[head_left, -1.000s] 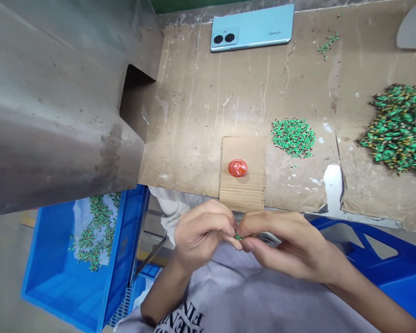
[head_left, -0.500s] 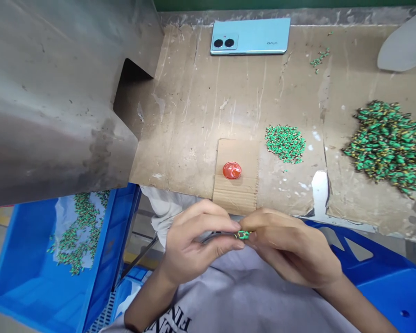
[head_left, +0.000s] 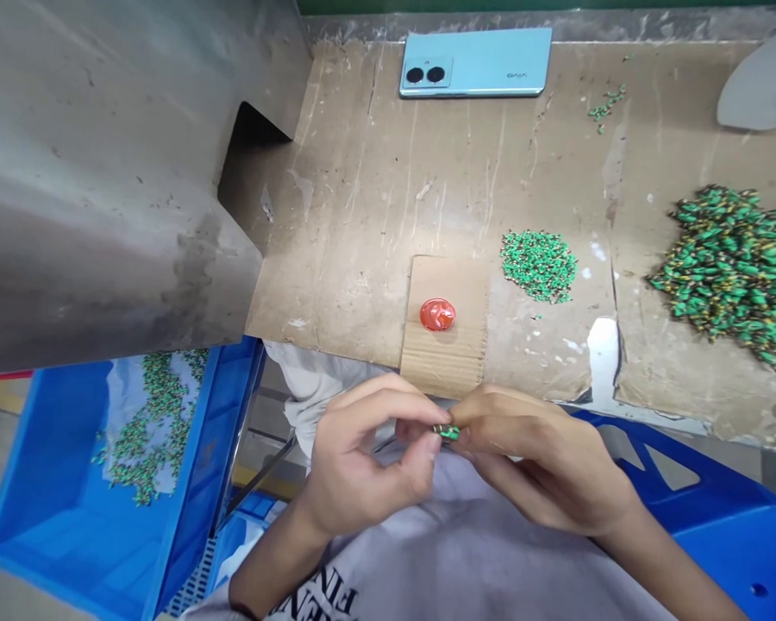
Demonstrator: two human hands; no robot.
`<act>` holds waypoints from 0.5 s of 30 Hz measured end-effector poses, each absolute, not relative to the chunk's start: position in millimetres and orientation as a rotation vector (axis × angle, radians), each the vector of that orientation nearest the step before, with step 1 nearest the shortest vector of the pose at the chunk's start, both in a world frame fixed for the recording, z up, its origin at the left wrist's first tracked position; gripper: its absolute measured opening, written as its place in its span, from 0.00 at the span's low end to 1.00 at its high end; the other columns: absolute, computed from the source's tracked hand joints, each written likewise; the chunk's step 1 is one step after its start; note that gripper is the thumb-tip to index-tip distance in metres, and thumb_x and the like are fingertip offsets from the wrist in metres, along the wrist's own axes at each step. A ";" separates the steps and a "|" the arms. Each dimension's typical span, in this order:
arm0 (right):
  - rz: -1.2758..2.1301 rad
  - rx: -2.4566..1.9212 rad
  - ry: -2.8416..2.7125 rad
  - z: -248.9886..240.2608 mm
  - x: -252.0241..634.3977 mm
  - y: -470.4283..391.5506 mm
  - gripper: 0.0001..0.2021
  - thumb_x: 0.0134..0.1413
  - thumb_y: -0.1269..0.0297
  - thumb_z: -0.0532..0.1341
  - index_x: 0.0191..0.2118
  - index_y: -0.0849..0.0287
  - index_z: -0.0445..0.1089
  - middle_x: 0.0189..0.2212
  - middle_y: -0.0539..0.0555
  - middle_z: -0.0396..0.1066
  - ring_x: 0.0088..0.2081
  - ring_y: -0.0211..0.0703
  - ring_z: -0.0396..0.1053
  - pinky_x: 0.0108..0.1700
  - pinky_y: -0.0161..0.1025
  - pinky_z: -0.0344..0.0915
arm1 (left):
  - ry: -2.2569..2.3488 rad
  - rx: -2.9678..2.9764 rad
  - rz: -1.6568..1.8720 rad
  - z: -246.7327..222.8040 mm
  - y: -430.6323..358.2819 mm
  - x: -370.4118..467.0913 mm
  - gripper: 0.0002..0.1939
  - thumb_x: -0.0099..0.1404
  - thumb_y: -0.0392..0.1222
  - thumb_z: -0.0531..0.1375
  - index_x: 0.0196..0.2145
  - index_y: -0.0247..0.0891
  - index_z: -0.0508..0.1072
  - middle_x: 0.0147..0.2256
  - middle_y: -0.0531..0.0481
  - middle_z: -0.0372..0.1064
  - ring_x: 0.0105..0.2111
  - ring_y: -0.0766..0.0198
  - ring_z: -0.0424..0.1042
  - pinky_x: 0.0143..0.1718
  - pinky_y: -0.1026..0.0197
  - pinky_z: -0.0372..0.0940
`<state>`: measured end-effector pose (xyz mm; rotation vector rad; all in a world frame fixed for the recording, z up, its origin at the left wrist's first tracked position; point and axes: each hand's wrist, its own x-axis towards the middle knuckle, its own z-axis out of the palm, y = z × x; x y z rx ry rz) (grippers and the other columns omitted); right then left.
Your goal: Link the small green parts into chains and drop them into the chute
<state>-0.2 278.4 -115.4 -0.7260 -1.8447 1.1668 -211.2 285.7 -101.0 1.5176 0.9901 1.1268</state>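
Small green pieces with yellowish ends [head_left: 449,432] are held between my two hands, just below the table's front edge. My left hand [head_left: 375,457] has its thumb and fingertips at their left end. My right hand [head_left: 543,457] pinches their right end. Above the hands a small red oval dish [head_left: 438,315] rests on a cardboard piece [head_left: 446,358]. To its right lies a pile of small green pieces [head_left: 539,266]. A larger pile of longer green and yellow pieces [head_left: 737,267] spreads at the right.
A light blue phone [head_left: 478,62] lies at the table's back. Metal housing [head_left: 103,172] stands at the left. Below it, a blue crate [head_left: 52,483] holds more green pieces. A blue stool [head_left: 717,517] is at the lower right, a whitish object [head_left: 763,86] at the upper right.
My left thumb has drawn back and bent downward, showing more of the green pieces' left end. The view has shifted slightly, with the table objects a little to the right.
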 end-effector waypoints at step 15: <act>0.879 -0.860 -1.912 -119.0 -7.4 279.2 0.10 0.72 0.78 0.59 0.51 0.57 0.71 0.34 0.55 0.80 0.32 0.44 0.76 0.36 0.40 0.74 | 0.998 1.061 1.014 -103.6 287.3 -204.3 0.05 0.66 0.29 0.69 0.36 0.36 0.84 0.30 0.51 0.79 0.20 0.69 0.78 0.22 0.70 0.72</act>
